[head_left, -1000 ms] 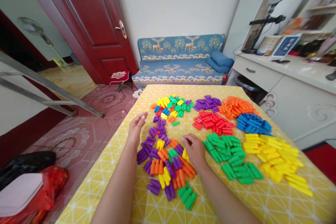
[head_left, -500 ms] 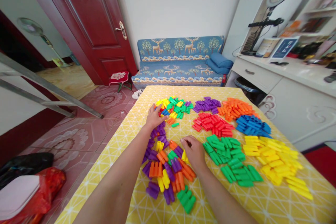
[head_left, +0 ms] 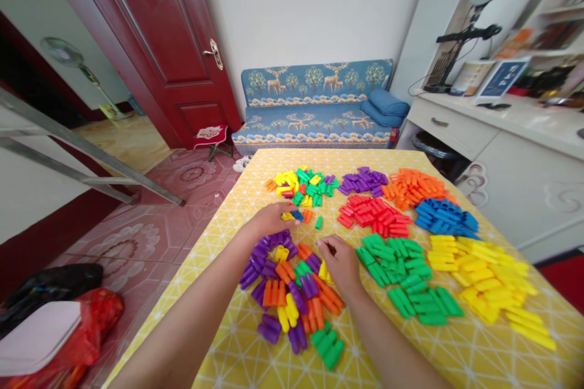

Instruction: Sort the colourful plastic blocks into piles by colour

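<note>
Left of centre on the yellow-patterned tabletop, purple pieces lie just below the left grip. Its thumb and fingers stand apart around a yellow piece and a blue piece; whether it pinches them I cannot tell. An orange piece sits just right of its fingertips, then a lone green piece. Near centre, the right grip is narrow and curled, contents hidden, beside the mixed cluster's right edge. Red pieces and green pieces lie farther right; yellow pieces fill the lower right.
</note>
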A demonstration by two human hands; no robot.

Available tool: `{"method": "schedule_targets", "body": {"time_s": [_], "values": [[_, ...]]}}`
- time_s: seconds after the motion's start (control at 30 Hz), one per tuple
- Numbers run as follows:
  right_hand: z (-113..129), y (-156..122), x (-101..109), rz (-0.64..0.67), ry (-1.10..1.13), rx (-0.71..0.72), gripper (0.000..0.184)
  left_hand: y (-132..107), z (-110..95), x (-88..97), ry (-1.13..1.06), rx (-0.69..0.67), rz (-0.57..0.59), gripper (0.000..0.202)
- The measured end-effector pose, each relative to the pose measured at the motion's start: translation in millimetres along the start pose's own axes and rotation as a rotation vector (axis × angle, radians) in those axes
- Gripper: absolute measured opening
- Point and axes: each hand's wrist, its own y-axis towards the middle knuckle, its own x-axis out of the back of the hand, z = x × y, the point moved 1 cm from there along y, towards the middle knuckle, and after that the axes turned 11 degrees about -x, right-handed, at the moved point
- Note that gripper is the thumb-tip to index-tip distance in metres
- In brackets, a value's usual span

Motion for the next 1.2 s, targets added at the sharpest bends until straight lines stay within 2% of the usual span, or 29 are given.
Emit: {"method": "schedule_targets", "body": {"time_s": [0.07, 0.13, 0.2, 0.27, 0.33, 0.43, 0.5, 0.6, 0.77, 0.93, 1.07, 1.2], "values": [[1.1, 0.0, 0.3, 0.005, 0.001, -0.006, 0.028, 2.5, -4.0, 11.3, -0.082, -0.01, 0.065, 0.043], [1.5, 0.4, 0.5, 0.009, 0.001, -0.015, 0.027, 12.4, -2.6, 22.2, -0.137, -0.012, 0.05, 0.041], [0.7, 0.9, 0.4, 0.01, 0.002, -0.022, 0.026, 28.4, 5.5, 30.1, -0.092, 0.045, -0.098, 0.041], [-0.8, 1.5, -0.1, 0.007, 0.003, -0.025, 0.026, 46.7, 19.2, 32.6, 0.053, 0.121, -0.295, 0.044], [-1.9, 1.8, -0.6, 0.005, 0.001, -0.029, 0.026, 64.6, 35.8, 27.5, 0.166, 0.133, -0.346, 0.055], [-1.2, 2.0, -0.4, 0.0, 0.0, -0.036, 0.025, 85.3, 61.8, 11.5, 0.145, 0.249, -0.306, 0.071], [0.4, 2.2, 0.2, 0.002, 0.011, -0.039, 0.024, 93.7, 74.9, 0.4, 0.093, 0.289, -0.262, 0.073], [2.0, 2.5, 0.7, 0.008, 0.02, -0.048, 0.024, 97.3, 85.2, -10.6, 0.048, 0.273, -0.236, 0.066], [-0.8, 2.9, -0.9, 0.003, 0.005, -0.047, 0.023, 85.7, 81.9, -12.5, 0.008, 0.243, -0.239, 0.047], [-1.6, 2.8, -1.1, -0.004, 0.003, -0.03, 0.026, 61.0, 60.8, -4.7, -0.123, 0.131, -0.157, 0.029], [0.3, 3.1, 0.4, -0.006, 0.015, -0.019, 0.024, 27.9, 36.4, 2.6, -0.214, 0.041, -0.11, 0.032], [-0.1, 2.1, 0.4, -0.004, 0.033, -0.005, 0.025, -20.1, 7.5, 6.7, -0.182, -0.061, -0.171, 0.045]]}}
